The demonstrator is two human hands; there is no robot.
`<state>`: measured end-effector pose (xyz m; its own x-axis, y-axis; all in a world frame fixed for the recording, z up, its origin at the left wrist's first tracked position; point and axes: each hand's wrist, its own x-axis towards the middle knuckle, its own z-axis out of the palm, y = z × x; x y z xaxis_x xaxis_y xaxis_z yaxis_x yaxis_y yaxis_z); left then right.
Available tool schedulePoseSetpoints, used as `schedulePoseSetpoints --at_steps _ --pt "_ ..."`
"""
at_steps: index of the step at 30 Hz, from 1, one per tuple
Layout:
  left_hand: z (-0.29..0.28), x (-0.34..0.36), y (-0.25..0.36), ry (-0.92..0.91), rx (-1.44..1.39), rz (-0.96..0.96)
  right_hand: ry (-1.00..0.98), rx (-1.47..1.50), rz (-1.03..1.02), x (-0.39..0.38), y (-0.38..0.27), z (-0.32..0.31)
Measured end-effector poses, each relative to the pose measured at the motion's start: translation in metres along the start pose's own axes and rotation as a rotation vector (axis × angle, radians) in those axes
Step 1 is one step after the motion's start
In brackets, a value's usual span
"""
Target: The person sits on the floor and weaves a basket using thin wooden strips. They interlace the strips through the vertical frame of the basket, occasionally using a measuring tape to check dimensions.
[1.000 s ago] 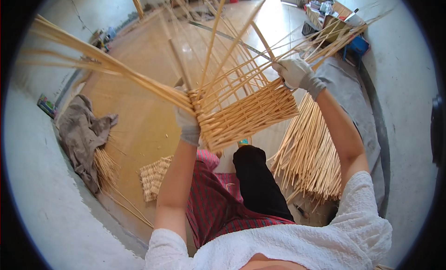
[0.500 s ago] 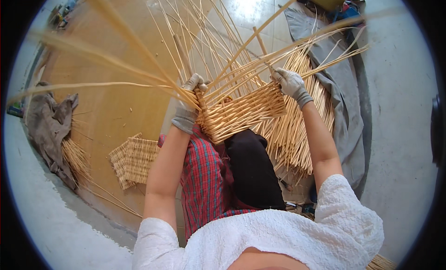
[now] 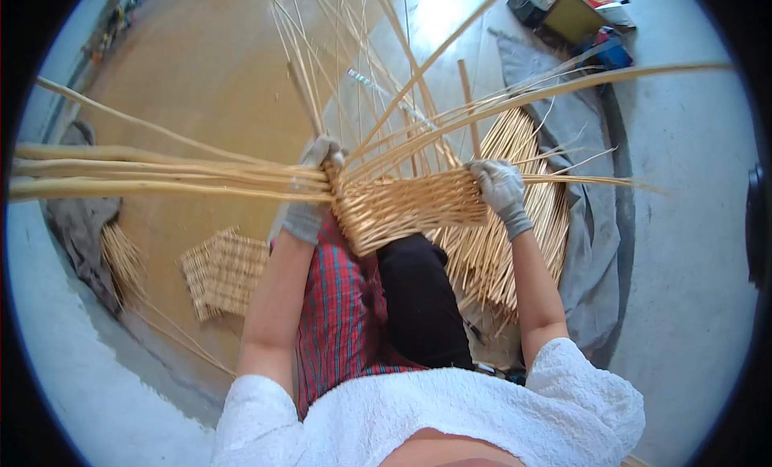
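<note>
A partly woven wicker basket point(image 3: 410, 210) rests by my knees, its near wall facing me. My left hand point(image 3: 319, 157), in a pale work glove, is closed round the basket's left corner. Several long wicker rods point(image 3: 193, 171) run out leftward from that corner, beside my left wrist. At the opposite end my right hand point(image 3: 500, 187), also gloved, grips the basket's right corner, next to an upright stick point(image 3: 469, 105). Thin rods point(image 3: 579, 179) extend past it to the right. Long loose rods rise from the far side of the basket, and its inside is mostly hidden.
Right of my legs a pile of peeled rods point(image 3: 515, 250) lies on a grey cloth point(image 3: 591, 266). Woven panels point(image 3: 229, 274) lie on the floor at left, near a dark cloth point(image 3: 84, 234) over more rods. Boxes point(image 3: 571, 17) stand at the far right.
The basket and both hands have shifted slightly left, and the right hand is lower. The rods at left have swung down to lie nearly level. Both hands still grip the basket.
</note>
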<state>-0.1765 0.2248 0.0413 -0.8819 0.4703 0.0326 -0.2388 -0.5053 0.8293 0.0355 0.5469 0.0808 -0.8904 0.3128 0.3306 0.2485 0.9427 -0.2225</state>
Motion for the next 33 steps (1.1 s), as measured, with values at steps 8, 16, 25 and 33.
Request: schedulePoseSetpoints --at_steps 8,16,25,33 --pt "0.025 0.010 0.107 -0.228 -0.166 0.034 0.082 0.013 -0.030 0.038 -0.065 -0.115" --pt "-0.029 -0.067 0.088 -0.283 -0.268 -0.003 0.043 0.047 -0.045 -0.044 -0.097 -0.099" --pt "-0.021 -0.173 0.097 -0.059 0.066 0.007 0.218 0.393 -0.099 -0.153 -0.111 -0.087" --pt "-0.076 -0.205 0.051 -0.138 -0.366 0.084 -0.499 1.071 0.192 -0.256 -0.118 -0.077"
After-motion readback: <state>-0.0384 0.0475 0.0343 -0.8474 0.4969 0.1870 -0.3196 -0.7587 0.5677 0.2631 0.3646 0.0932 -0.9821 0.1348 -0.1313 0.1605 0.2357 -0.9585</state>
